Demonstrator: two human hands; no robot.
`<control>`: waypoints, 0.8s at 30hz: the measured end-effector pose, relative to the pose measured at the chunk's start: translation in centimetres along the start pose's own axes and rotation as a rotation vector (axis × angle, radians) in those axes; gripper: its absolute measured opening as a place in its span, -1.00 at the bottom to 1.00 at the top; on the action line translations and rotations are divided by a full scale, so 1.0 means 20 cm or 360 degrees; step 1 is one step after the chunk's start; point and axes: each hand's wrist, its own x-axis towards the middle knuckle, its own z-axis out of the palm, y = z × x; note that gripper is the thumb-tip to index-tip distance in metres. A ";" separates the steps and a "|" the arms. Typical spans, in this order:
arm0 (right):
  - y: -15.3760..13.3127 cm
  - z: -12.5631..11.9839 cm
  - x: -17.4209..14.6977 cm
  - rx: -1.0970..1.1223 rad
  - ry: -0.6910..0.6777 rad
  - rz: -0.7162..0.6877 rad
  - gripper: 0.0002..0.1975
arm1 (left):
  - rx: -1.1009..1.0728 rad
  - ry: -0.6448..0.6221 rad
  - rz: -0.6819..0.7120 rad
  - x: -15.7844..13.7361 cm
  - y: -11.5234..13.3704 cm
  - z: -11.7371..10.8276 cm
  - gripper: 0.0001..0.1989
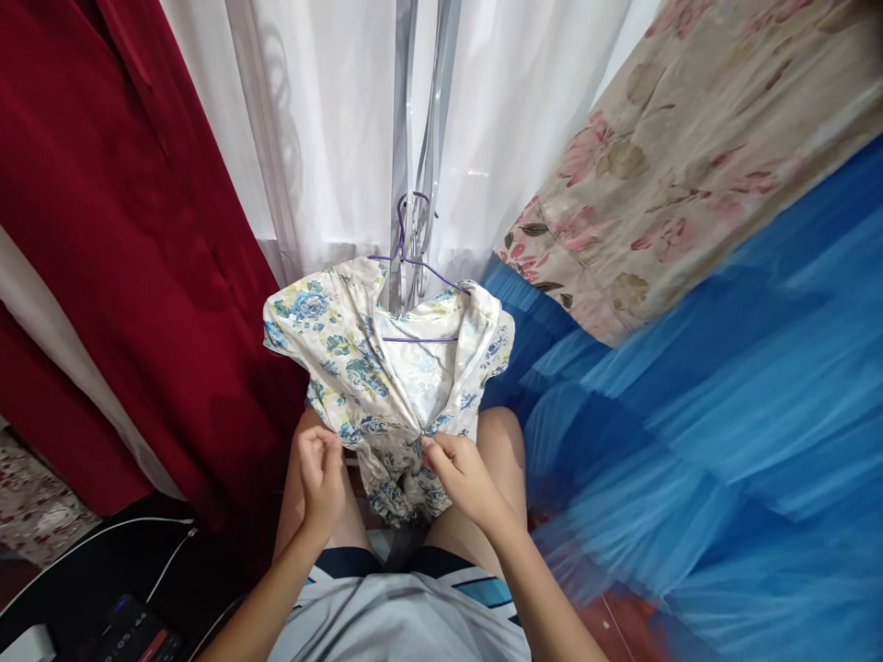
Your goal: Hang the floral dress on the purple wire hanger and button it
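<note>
A white blouse with blue and green flowers hangs from a thin purple hanger in front of me. Its collar lies open at the neck, and its lower part bunches between my knees. My right hand pinches the front opening just below the neckline, thumb on top. On the other side, my left hand has its fingers curled closed at the blouse's side edge. The hanger's hook is up by some grey straps.
White curtains hang behind the blouse, with a red curtain at left. Pink-flowered beige cloth and blue tulle fill the right. At lower left, a phone and white cable lie on a black surface.
</note>
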 end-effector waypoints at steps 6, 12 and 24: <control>0.00 0.10 0.01 0.0193 0.0046 0.0068 -0.64 | 0.0021 -0.0524 0.0153 -0.09 0.15 0.20 -0.64; 0.02 0.06 0.03 0.0344 0.0054 0.0114 -0.69 | 0.0156 -0.0733 0.0271 0.01 0.19 0.32 -0.88; -0.05 0.16 0.01 0.1947 0.0127 0.0500 -0.74 | 0.0007 -0.0788 0.0323 0.06 0.23 0.33 -0.82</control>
